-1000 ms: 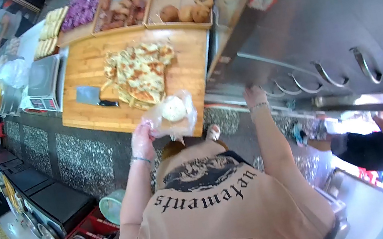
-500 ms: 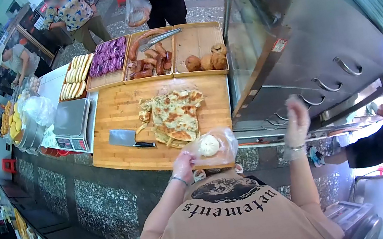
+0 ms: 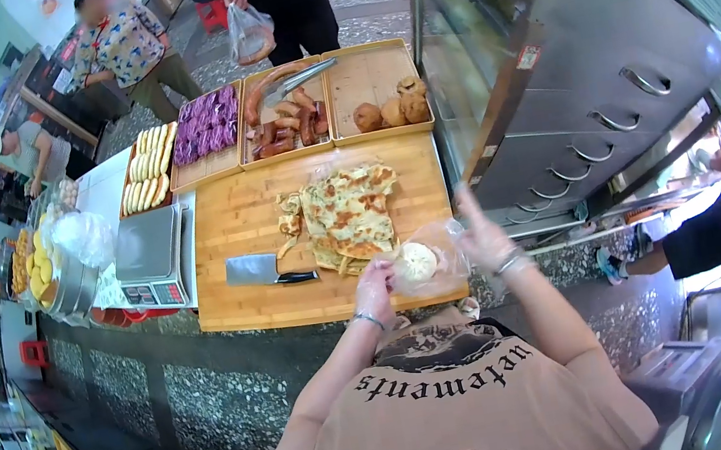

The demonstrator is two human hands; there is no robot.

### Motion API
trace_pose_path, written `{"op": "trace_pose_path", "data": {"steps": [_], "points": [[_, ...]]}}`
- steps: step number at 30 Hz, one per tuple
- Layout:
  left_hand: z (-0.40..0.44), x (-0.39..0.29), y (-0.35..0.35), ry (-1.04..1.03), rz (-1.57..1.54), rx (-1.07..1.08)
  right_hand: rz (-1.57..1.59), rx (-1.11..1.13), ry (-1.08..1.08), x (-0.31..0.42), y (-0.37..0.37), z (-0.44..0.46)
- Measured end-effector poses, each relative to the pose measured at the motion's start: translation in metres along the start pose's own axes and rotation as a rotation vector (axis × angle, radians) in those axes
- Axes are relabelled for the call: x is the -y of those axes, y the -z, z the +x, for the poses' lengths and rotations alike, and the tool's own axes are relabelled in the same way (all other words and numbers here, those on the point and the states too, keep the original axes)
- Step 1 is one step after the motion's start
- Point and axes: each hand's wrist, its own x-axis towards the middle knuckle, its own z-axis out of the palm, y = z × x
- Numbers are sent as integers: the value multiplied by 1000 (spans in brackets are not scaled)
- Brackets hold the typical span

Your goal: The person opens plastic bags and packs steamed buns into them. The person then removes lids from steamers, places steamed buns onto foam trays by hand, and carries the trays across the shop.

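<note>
Over a speckled floor (image 3: pixel 211 412), a wooden board (image 3: pixel 217 220) has trays (image 3: pixel 365 81) beyond it, a scale (image 3: pixel 148 246) left, a steel cabinet (image 3: pixel 555 135) right. At its near right corner the left hand (image 3: pixel 375 289) pinches a bag (image 3: pixel 447 275) of round white food (image 3: pixel 416 261); the right hand's (image 3: pixel 488 245) grip is unclear. The shirt (image 3: pixel 457 428), nearer than the board, reads "vetements" upside down; the red label (image 3: pixel 528 56) right of it is illegible.

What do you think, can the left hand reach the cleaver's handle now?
Probably yes: the cleaver's handle points toward the left hand, with bare wooden board between them, though that hand is holding the plastic bag.
</note>
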Motion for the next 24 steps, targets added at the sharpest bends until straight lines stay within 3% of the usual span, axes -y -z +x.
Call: {"op": "trace_pose_path", "data": {"steps": [10,19,21,24], "points": [[10,-1,19,-17,94,-51,109,-699,-33,-20,113,-36],[2,-2,19,-15,88,-59,107,-720,6,-4,144,-34],[7,1,23,-48,97,-37,86,-712,121,-18,146,-30],[8,7,27,-44,73,-22,16,-765,63,-15,149,-34]]}}
